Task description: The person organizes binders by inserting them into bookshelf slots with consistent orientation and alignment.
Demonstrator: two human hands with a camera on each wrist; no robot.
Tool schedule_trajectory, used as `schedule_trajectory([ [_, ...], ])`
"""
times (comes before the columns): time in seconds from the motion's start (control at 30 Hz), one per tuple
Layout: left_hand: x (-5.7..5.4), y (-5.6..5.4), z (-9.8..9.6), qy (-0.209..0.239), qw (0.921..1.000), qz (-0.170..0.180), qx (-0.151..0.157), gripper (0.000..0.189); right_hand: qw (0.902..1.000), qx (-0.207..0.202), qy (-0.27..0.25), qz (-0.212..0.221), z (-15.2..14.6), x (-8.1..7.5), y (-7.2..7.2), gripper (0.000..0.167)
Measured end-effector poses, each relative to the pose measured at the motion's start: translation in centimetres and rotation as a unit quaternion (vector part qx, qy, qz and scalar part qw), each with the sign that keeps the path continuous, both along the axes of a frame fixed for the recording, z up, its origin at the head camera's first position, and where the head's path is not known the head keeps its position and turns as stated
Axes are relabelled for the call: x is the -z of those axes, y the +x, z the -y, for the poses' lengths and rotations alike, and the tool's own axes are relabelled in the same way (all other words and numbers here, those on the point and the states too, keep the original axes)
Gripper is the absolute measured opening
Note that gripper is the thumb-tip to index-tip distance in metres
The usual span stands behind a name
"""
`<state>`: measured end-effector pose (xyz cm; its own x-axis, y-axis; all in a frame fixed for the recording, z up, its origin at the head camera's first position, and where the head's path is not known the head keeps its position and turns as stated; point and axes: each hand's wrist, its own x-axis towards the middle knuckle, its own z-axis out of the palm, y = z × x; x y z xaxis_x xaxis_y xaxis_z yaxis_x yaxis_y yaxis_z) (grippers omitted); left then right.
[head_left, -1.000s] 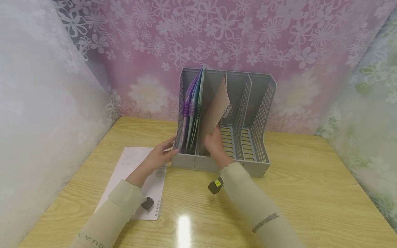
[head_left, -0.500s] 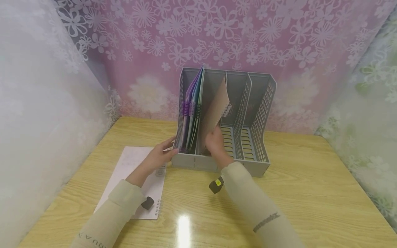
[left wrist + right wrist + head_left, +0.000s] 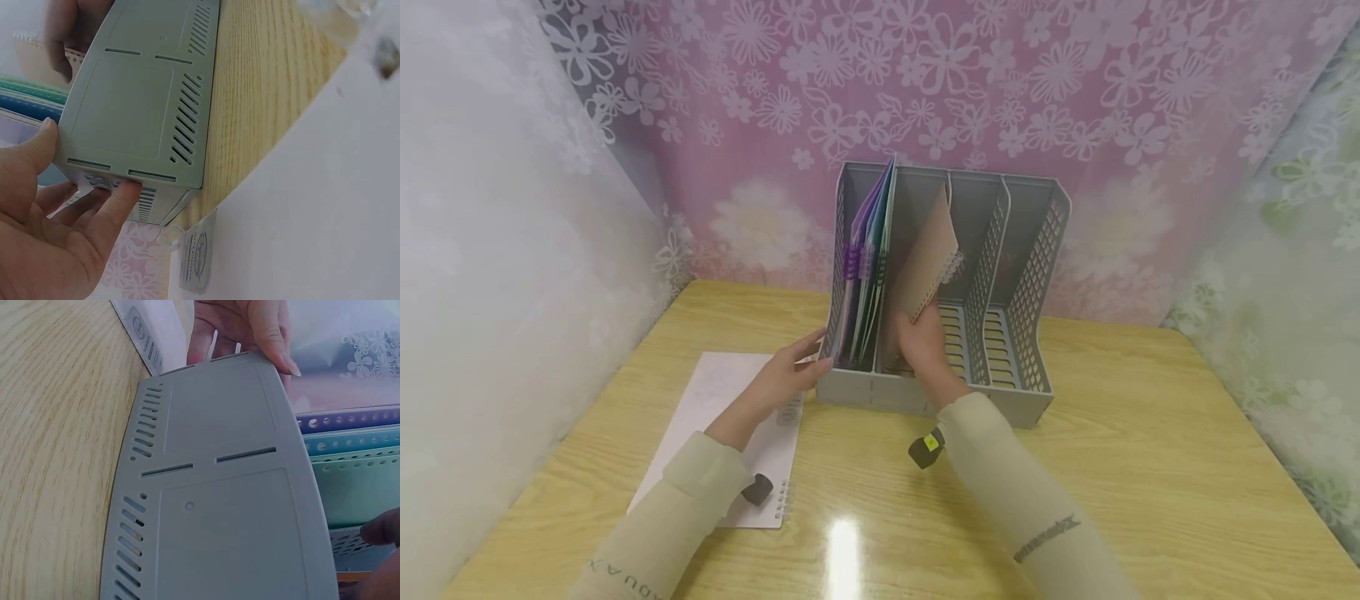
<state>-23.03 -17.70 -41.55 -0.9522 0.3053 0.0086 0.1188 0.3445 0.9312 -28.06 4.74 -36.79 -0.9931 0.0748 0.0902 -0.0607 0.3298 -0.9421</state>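
Observation:
A grey desktop file rack (image 3: 936,402) with upright compartments stands on the table. My left hand (image 3: 781,383) grips its front left corner, thumb at the front edge and fingers against the side, as the left wrist view also shows. My right hand (image 3: 923,340) reaches into the second compartment from the left and holds a tan spiral notebook (image 3: 927,254) that leans to the right; its fingers are partly hidden. Several purple, blue and green spiral notebooks (image 3: 868,250) stand in the leftmost compartment. In the right wrist view, their punched edges (image 3: 350,447) show beside the rack's front.
A pale pink spiral notebook (image 3: 700,417) lies flat on the wooden table (image 3: 1112,467), partly under my left forearm. A flowered pink curtain (image 3: 760,100) hangs close behind the rack. Pale curtains hang at both sides.
My right hand has shifted slightly at the lower end of the tan notebook. My left hand stays on the rack's corner, and the rack has not moved.

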Motion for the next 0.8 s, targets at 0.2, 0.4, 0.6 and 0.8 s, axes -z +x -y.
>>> schedule_trajectory([
  [0.2, -0.5, 0.1, -0.1, -0.002, 1.0, 0.006, 0.007, 0.069, 0.9999, -0.001, -0.013, 0.003, -0.3, 0.1, 0.4, 0.064],
  [0.4, -0.5, 0.0, -0.1, -0.004, 1.0, 0.004, 0.004, 0.07, 0.9985, -0.02, -0.049, -0.014, -0.9, 0.1, 1.0, 0.07],
  [0.6, -0.4, 0.1, -0.1, -0.003, 0.9999, 0.013, 0.004, 0.071, 0.9957, -0.035, -0.084, -0.017, -1.6, 0.1, 2.0, 0.083],
  [0.8, -0.7, 0.3, 0.5, 0.005, 0.9997, 0.025, 0.005, 0.071, 0.9956, -0.023, -0.091, -0.009, -2.2, -0.1, 3.4, 0.097],
])
